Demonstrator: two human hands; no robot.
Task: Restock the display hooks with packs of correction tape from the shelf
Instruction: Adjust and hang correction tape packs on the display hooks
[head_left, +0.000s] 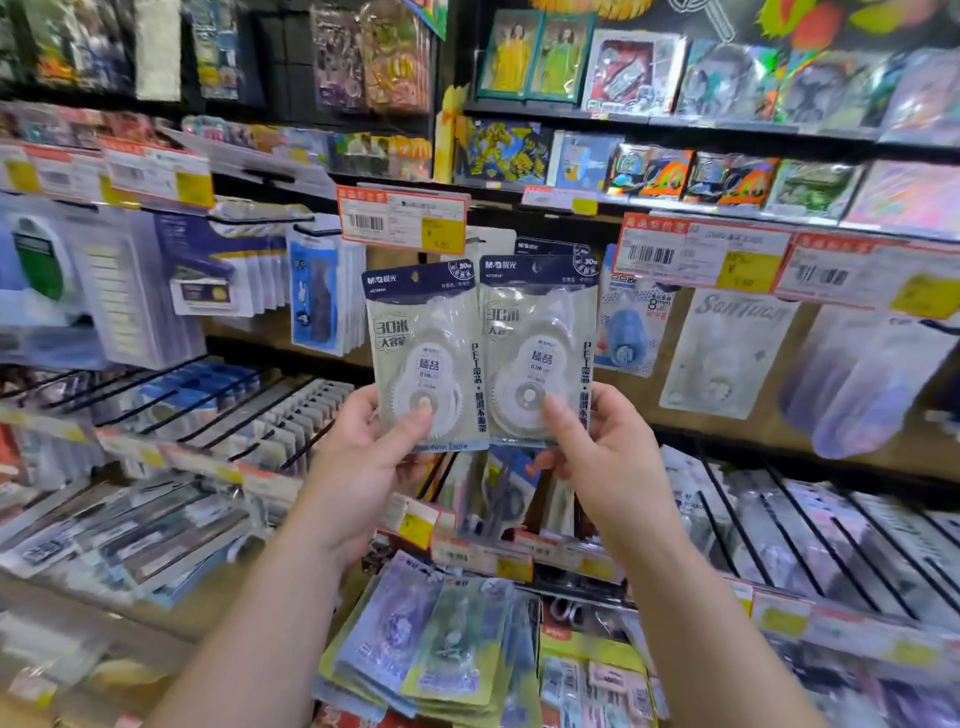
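Head view: a person faces a stationery display, both forearms reaching up from the bottom edge toward the middle.
Left hand (371, 457): at about 7 o'clock from the frame centre; its grip pinches the left correction tape pack (423, 353) by the lower part, thumb pressed on the clear blister front, fingers behind the card.
Right hand (597, 452): at about 5 o'clock from centre; its grip pinches the right correction tape pack (540, 348) the same way, thumb on the round white dispenser, fingers behind.
Packs: both upright, side by side at frame centre, inner edges touching or slightly overlapping; each has a dark blue header and a white dispenser under clear plastic.
Position of packs: held in front of the pegboard wall, just below the price tag (402, 221) at 12 o'clock; whether either pack is on a hook cannot be told.
Hanging pack behind (550, 247): a matching dark header shows just above the right pack.
Blue tape pack (631, 327): hangs at 3 o'clock from the held packs, just beside the right one.
SanTuan pack (724, 353): white card farther toward 3 o'clock, under the second price tag (698, 252).
Display hooks (249, 410): black wire rows at 9 o'clock carrying blurred packs.
Lower shelf pile (431, 644): loose purple and green packs lying flat at 6 o'clock, between the forearms.
Upper shelves (675, 122): colourful card packs at 1 o'clock.
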